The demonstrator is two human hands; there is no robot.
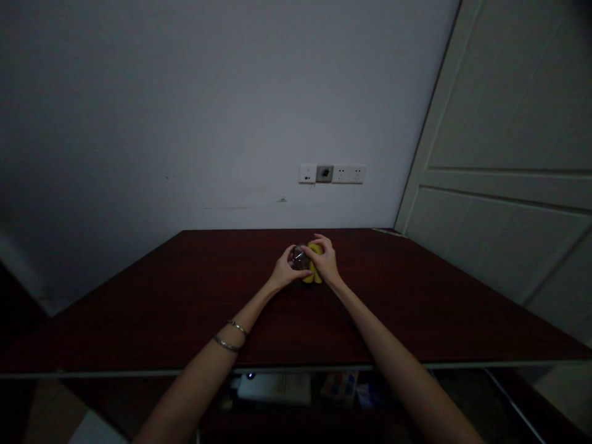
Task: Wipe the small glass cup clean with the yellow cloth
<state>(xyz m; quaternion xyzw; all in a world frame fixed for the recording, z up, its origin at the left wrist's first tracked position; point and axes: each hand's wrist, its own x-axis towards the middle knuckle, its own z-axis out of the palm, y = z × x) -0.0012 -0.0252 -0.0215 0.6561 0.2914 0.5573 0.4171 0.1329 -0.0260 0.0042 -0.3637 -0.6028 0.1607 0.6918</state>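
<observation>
My left hand (283, 271) curls its fingers and thumb round a small dark, shiny, rounded thing (300, 259) that looks glassy; its kind is hard to make out in the dim light. Right beside it, a soft-looking bright yellow thing (315, 275) with two long lobes sits over the middle of the table. My right hand (327, 262) is closed on the yellow thing from the right, its fingertips close to the dark one. Parts of both things are covered by my fingers. Two bracelets (227, 343) circle my left forearm.
The dark red table (152, 302) reaches back to a pale wall (231, 111) with a row of sockets (341, 174). A white panelled door (513, 154) stands at the right. Below the table's front edge lie a white box (276, 388) and several packets, dimly seen.
</observation>
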